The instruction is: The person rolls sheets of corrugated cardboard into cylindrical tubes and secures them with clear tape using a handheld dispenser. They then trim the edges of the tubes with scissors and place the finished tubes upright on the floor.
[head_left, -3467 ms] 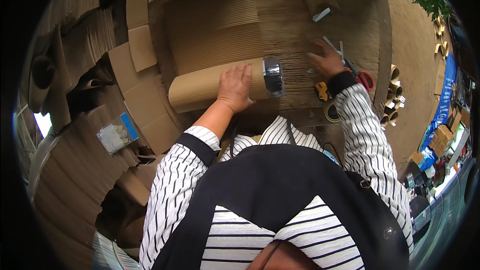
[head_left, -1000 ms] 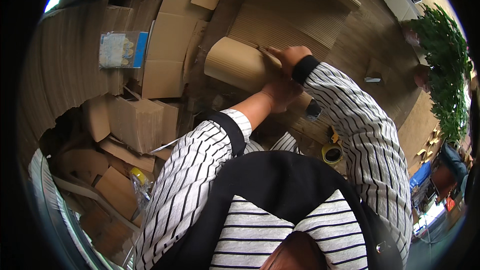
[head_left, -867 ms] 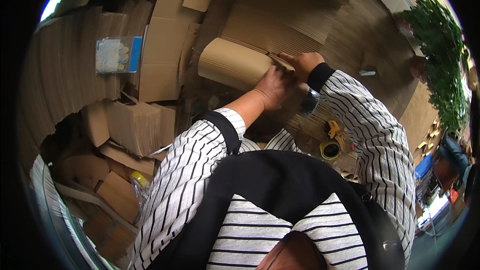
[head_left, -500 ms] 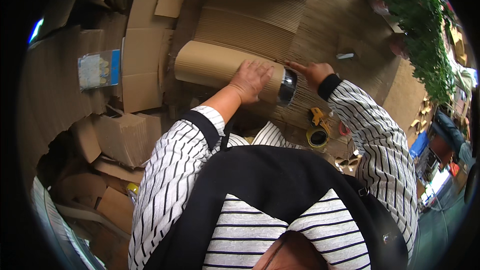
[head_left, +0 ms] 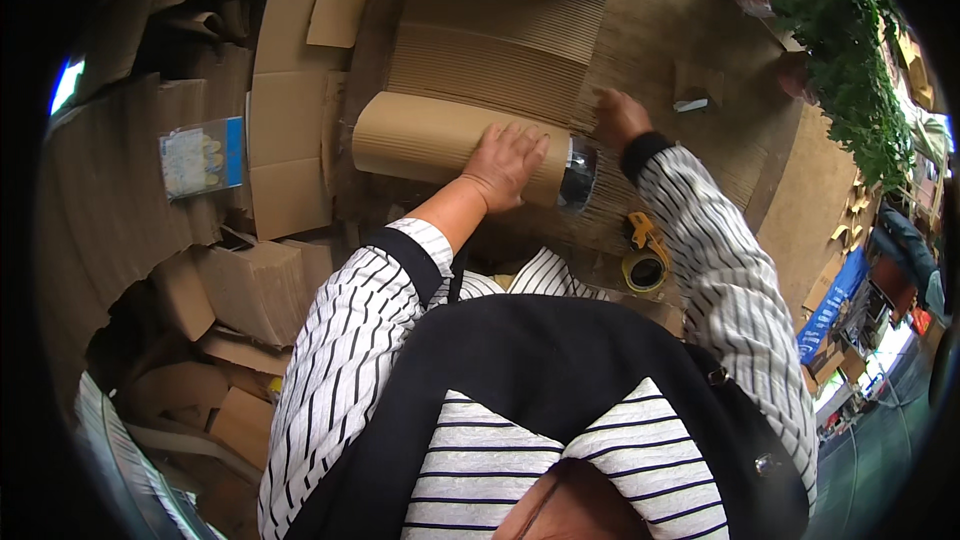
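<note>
A sheet of corrugated cardboard is rolled at its near end into a thick roll. From the roll's right end sticks a dark, shiny object that looks wrapped in clear film. My left hand lies on top of the roll with its fingers stretched out and apart. Right of the sheet's edge, my right hand is raised with curled fingers, slightly blurred. Whatever it may hold is hidden.
A tape dispenser with yellow parts lies right of the roll. Cardboard pieces and a packet are at the left. A small pale piece lies on the wooden surface. Green foliage borders the right.
My right hand has moved up and slightly away from the roll's right end. My left hand stays on the roll. The view has shifted slightly.
</note>
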The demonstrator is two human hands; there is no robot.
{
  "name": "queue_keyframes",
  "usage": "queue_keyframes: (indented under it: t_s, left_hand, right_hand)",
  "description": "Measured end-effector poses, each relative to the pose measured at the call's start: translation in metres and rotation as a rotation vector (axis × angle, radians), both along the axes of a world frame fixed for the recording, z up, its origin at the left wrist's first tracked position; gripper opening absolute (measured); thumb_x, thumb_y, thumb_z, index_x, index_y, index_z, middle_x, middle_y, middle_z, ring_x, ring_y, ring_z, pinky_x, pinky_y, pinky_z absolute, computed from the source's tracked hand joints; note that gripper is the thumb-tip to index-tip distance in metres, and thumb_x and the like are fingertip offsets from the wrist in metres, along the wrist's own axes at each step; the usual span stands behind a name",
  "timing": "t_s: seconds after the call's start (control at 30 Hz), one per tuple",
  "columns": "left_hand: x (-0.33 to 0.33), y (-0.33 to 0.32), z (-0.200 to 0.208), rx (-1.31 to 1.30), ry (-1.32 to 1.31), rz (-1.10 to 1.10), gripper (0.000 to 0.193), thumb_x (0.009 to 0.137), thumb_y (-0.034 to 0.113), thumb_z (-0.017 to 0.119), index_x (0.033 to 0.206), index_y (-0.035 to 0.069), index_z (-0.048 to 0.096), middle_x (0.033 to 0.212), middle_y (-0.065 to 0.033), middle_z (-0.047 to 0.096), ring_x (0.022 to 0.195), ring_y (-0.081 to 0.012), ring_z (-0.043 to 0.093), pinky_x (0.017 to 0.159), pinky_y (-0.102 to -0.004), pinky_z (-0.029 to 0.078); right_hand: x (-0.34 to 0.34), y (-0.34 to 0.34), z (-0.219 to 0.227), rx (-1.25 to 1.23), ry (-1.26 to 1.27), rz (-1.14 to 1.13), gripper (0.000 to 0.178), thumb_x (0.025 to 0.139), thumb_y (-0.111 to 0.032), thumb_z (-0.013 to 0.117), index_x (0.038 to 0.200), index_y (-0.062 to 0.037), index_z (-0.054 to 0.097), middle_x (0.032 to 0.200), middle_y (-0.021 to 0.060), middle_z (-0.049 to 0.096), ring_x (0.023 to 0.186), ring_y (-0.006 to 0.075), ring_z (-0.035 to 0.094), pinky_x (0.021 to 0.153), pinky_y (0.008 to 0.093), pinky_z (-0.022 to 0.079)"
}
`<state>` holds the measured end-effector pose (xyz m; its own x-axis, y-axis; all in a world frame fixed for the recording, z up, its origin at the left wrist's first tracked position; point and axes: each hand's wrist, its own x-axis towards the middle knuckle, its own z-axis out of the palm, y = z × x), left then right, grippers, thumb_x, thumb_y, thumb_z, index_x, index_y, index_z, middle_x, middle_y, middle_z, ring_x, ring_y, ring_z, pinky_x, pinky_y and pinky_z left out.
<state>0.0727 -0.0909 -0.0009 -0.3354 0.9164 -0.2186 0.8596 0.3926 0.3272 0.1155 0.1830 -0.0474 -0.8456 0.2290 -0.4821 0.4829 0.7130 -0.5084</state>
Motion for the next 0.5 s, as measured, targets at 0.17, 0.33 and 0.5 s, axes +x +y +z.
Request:
queue_keyframes:
  t_s: [0.17,0.33,0.5]
  left_hand:
    - [-0.001,-0.001,0.001,0.024,0.007,0.004,0.106,0.055,0.045,0.088,0.143,0.009,0.041,0.143,-0.0139,0.045,0.132,-0.0348,0.042,0.111,-0.0514,0.028]
    - [-0.003,-0.002,0.002,0.015,-0.006,0.009,0.108,0.054,0.047,0.088,0.143,0.009,0.041,0.140,-0.0134,0.047,0.129,-0.0343,0.044,0.109,-0.0508,0.030]
    - [-0.007,0.003,0.008,-0.013,0.011,-0.037,0.110,0.055,0.049,0.087,0.145,0.008,0.039,0.139,-0.0129,0.048,0.127,-0.0338,0.045,0.110,-0.0506,0.029]
  right_hand:
    - [-0.068,-0.052,-0.013,-0.025,-0.205,-0.708,0.062,0.082,-0.040,0.077,0.122,0.0044,0.062,0.116,0.0267,0.067,0.108,0.0395,0.065,0.091,0.0436,0.052]
    - [-0.081,-0.019,-0.057,0.000,0.331,-0.532,0.055,0.081,-0.041,0.079,0.106,0.0076,0.068,0.094,0.0184,0.073,0.084,0.0261,0.069,0.078,0.0350,0.053]
    - [-0.124,0.050,0.012,-0.168,0.238,-0.664,0.059,0.081,-0.043,0.078,0.113,0.0063,0.067,0.111,0.0233,0.070,0.103,0.0329,0.068,0.089,0.0401,0.052]
